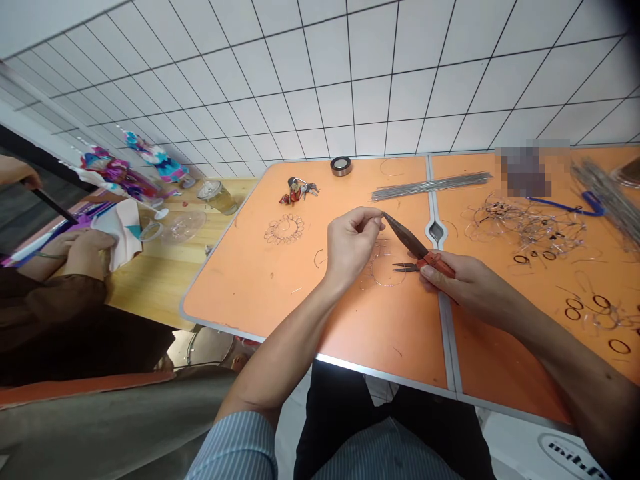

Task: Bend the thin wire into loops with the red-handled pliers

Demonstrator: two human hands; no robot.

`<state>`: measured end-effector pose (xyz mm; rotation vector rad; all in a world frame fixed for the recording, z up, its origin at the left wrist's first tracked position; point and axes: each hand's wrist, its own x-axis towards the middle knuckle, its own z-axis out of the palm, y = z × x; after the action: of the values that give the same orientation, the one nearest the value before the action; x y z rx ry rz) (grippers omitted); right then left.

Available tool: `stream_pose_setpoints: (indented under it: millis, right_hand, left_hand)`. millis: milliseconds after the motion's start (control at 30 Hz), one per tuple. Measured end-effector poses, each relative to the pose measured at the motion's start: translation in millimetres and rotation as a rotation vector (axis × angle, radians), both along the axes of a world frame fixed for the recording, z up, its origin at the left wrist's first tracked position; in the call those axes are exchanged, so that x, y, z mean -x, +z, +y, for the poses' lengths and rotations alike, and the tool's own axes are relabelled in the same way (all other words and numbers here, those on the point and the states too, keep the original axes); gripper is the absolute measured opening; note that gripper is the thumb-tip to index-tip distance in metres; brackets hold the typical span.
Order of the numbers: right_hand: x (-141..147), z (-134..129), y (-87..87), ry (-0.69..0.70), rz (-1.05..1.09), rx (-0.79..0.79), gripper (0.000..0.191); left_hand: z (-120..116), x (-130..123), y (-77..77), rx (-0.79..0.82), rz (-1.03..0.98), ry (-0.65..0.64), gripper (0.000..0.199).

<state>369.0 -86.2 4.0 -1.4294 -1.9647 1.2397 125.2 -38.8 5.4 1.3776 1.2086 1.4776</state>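
Observation:
My right hand (457, 277) grips long-nose pliers (407, 238) by their red handles, with the dark jaws pointing up and left. At the tip of those jaws my left hand (353, 243) is closed in a pinch; whatever is between its fingers is too small to make out. A second, smaller pair of pliers (406, 267) pokes out below the right hand; I cannot tell whether it is held or lies on the table. Under both hands lies a thin wire ring (390, 285). Farther left is a flower-shaped wire piece (284, 230) with looped edges.
Straight wires (433, 186) lie across the seam of the orange table (250, 287). Tangled wire (525, 223) and dark rings (620, 346) lie right. Keys (300, 192) and a tape roll (341, 166) sit at the back. Left, another person's hands (83, 250) hold cloth beside a glass (218, 197).

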Motion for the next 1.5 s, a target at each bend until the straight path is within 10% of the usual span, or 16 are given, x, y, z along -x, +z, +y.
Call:
stream_pose_setpoints:
  millis: [500, 1500]
  right_hand:
    - [10, -2, 1.4, -0.106, -0.188, -0.081, 0.054]
    - [3, 11, -2.9, -0.152, -0.331, -0.276, 0.041]
  left_hand:
    - [7, 15, 10.5, 0.164, 0.017, -0.222, 0.012]
    - [4, 13, 9.9, 0.183, -0.078, -0.277, 0.019]
